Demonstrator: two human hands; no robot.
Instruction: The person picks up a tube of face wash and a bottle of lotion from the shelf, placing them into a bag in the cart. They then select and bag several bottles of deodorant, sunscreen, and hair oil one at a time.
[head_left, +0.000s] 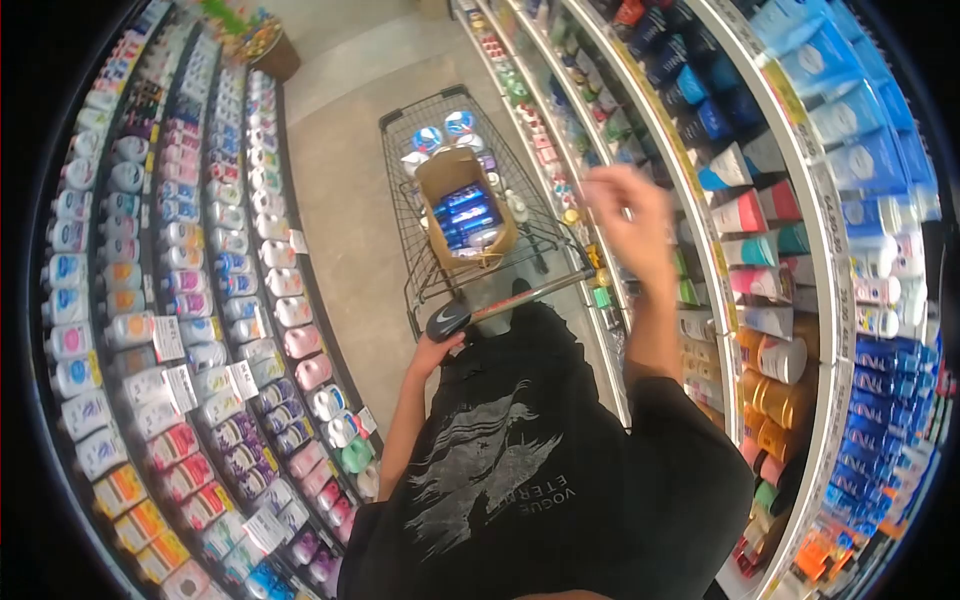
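A wire shopping cart (405,185) stands in front of me in the aisle. At the left end of its handle (515,300), my left hand (437,350) is closed around the bar by the black end cap (447,320). My right hand (632,215) is raised off the handle, to the right of the cart and beside the shelves, its fingers smeared by motion. Inside the cart, an open cardboard box (440,175) contains several blue packages (465,215). White containers with blue round tops (459,122) sit beyond the box.
Shelves of bottles (285,282) line the left side, with white price tags (168,338). On the right, shelves carry tubes (745,212), jars (780,360) and blue packs (865,440) close to my arm. A bin of colourful items (275,55) stands at the far left of the aisle floor (335,130).
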